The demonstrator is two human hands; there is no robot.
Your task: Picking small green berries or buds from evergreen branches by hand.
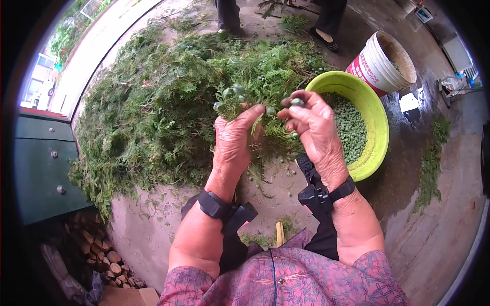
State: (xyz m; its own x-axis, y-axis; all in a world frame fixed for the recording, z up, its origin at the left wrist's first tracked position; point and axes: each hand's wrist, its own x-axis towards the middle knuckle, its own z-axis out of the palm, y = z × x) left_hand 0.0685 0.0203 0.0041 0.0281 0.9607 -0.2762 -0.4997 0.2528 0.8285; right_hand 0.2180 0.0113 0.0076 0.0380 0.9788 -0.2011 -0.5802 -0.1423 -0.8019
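Note:
My left hand is closed round the stem of a cypress-like sprig with pale green seed cones at its tip. Just right of it, my right hand has its fingers curled round a small green cone. Beneath and beyond both hands spreads a large heap of cut green branches. Close by my right hand stands a yellow-green tub, partly filled with loose green cones. Both wrists wear black straps with small devices.
A white and red bucket stands behind the tub. Across the heap are another person's dark-trousered legs. Cut firewood lies at lower left, below a green metal panel. Scattered sprigs lie on the wet floor at right.

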